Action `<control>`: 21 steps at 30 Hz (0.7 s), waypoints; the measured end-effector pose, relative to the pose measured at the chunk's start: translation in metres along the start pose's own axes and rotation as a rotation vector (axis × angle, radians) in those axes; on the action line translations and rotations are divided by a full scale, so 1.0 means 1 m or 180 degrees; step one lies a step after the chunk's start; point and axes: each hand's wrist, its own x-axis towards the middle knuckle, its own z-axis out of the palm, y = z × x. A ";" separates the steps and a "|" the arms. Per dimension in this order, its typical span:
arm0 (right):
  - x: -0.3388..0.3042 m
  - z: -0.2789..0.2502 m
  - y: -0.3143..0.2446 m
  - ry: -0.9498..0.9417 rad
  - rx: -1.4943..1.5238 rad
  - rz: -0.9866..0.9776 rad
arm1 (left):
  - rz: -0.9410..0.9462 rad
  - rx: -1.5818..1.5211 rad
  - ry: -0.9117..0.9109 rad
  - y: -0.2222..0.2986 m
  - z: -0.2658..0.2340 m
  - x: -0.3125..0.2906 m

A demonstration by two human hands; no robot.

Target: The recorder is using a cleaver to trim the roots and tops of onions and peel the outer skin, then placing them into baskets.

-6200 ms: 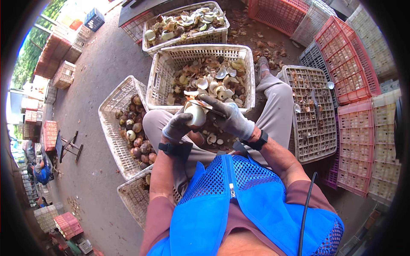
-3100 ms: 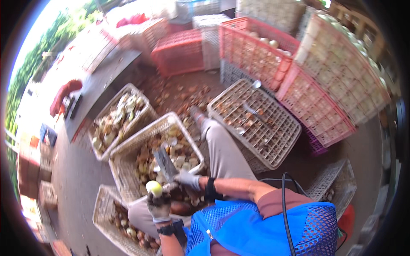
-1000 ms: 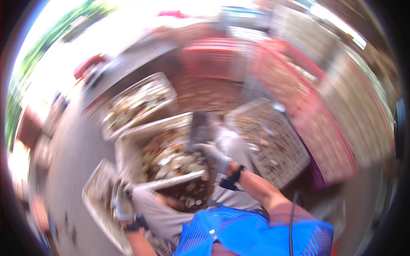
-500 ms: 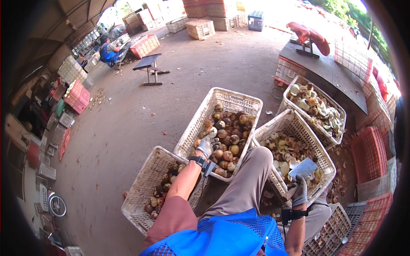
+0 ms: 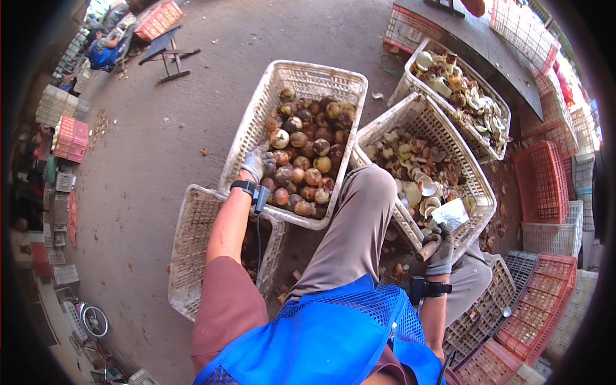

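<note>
My left hand, in a grey glove with a black wrist strap, reaches over the near left side of a whitish plastic crate. Its fingers are apart and touch the brown-skinned onions there; no onion shows clearly in its grip. My gloved right hand is closed round the wooden handle of a cleaver. The cleaver's broad, bright blade lies over a second crate, which holds onion skins and peeled layers. My knee is between these two crates.
Another crate of onion scraps stands at the far right, beside a dark board. Partly under my left arm sits a crate. Stacked red crates line the right. Far left, a person sits near a small stool.
The view has tipped downward, so the crates appear higher in the picture. My left hand has shifted slightly left across the onions, toward the crate's side. My right hand still holds the cleaver.
</note>
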 end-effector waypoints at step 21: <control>0.000 0.040 0.039 0.1145 -0.1083 -0.0038 | 0.1053 0.6634 0.1056 -0.005 0.078 0.082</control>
